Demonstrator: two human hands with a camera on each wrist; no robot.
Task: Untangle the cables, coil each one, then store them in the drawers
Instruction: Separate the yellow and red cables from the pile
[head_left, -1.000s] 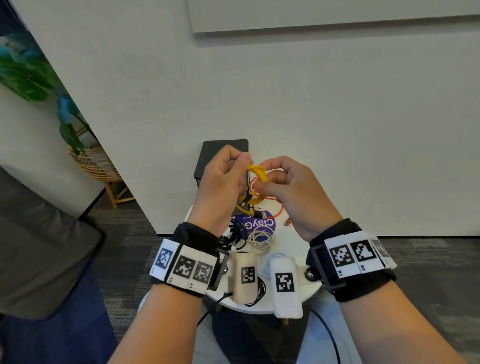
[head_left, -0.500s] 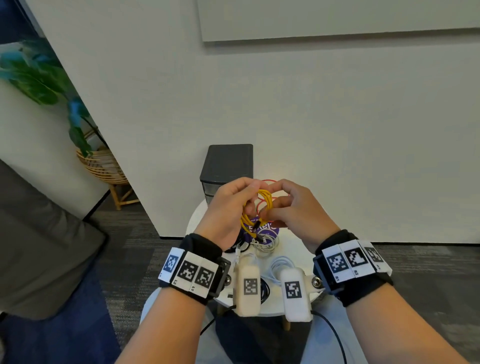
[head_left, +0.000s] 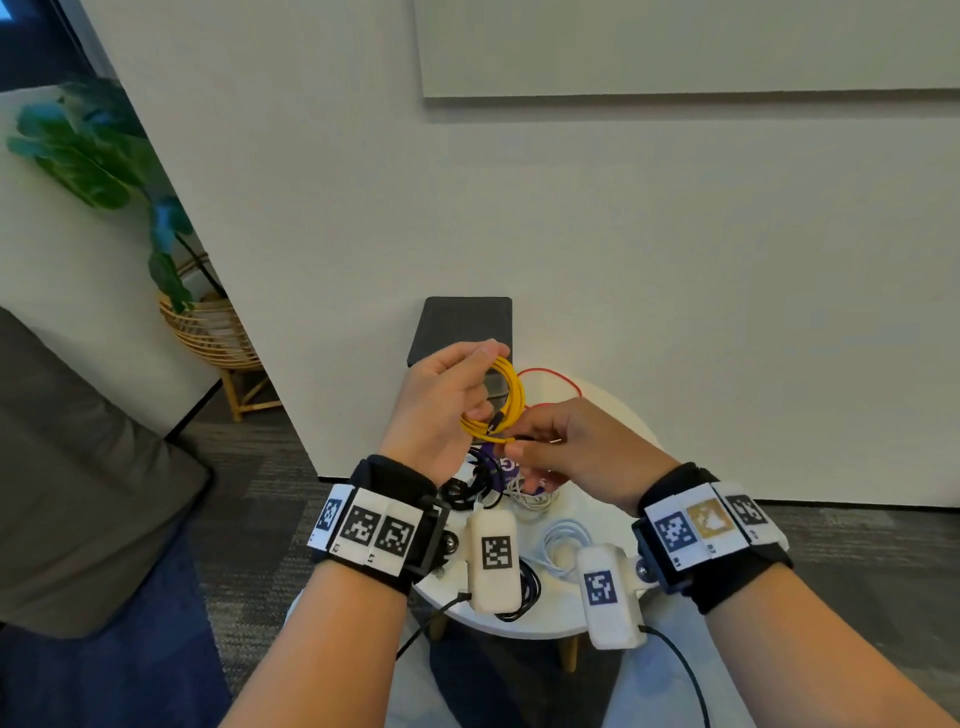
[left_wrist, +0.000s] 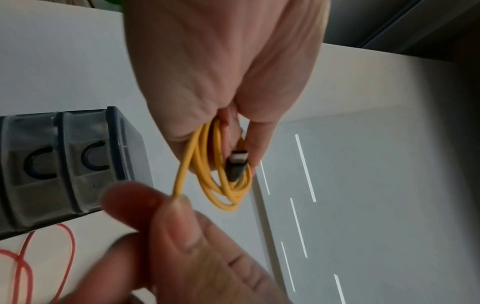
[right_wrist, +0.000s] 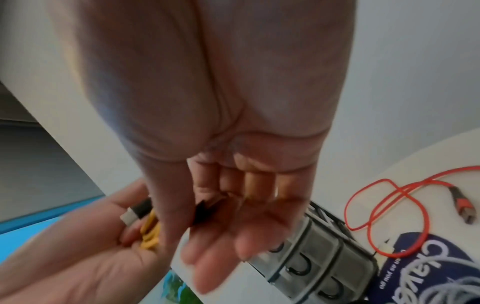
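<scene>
A yellow cable, wound into a small coil, hangs in the air above the round white table. My left hand grips the coil's top between thumb and fingers; a dark plug lies against the loops. Just below the coil, my right hand pinches the yellow cable's loose end, and the other fingers are spread. The left wrist view shows the yellow cable running down to the right thumb. The dark drawer unit stands behind the hands with its drawers pushed in.
A red cable lies loose at the table's back right. Black cables, a white coil, another white cable and a purple sticker lie nearer me. A wall is right behind; a basket plant stands left.
The right hand has slid from the coil's side to below it and now pinches only the loose end. The left hand keeps hold of the coil.
</scene>
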